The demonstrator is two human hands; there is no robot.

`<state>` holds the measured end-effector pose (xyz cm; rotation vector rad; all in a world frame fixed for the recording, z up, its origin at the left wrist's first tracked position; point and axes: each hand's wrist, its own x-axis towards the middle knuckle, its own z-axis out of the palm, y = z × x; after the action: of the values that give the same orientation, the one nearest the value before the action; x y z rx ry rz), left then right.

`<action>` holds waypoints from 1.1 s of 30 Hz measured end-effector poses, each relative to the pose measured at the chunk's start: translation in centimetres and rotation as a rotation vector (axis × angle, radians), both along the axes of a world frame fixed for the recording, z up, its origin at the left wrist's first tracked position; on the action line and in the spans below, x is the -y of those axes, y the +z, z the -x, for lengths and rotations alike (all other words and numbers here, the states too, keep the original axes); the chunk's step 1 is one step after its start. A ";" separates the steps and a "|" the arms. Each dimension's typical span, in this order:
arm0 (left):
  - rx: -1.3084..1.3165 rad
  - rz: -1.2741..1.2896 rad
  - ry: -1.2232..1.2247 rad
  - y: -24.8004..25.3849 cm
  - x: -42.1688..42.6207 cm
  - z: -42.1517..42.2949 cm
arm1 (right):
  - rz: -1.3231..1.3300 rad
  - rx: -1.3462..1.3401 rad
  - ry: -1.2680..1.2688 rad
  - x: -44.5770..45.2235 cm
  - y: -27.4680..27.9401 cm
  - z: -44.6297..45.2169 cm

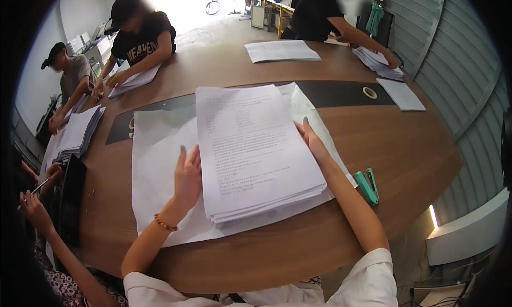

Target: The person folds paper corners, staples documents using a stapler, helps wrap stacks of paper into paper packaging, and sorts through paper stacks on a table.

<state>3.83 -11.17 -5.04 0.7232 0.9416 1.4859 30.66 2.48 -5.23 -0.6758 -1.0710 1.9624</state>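
A thick stack of printed papers (256, 152) is in front of me, its lower sheets slightly fanned out at the near edge. My left hand (188, 174) presses along the left side of the stack, thumb pointing up. On the right side, my right hand (313, 140) grips the opposite edge, its fingers partly hidden by the papers. Beneath the stack, a large white sheet of paper (160, 200) is spread over the wooden table (362, 131). To the right of my right forearm is a green stapler (367, 186).
A tape roll (369, 93) lies on the table's dark inlay (341, 95). Other paper piles (282, 50) sit at the far side and the left (80, 131). Several people work around the table. A black box (73, 184) stands at the left edge, near another person's hands.
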 end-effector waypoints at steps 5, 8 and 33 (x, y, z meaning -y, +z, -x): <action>-0.015 -0.078 -0.039 1.1 0.5 -2.6 | -0.084 0.097 0.002 0.6 1.1 0.4; -0.099 -0.055 0.025 1.7 0.9 -3.4 | -0.096 0.063 0.015 1.2 1.5 0.5; 0.073 -0.200 -0.129 0.7 1.8 -3.0 | -0.049 0.039 0.073 0.5 1.1 -0.8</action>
<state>6.83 -12.98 -4.39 0.8519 0.6847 1.4952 31.50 2.00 -4.10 -0.6592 -1.1793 1.9852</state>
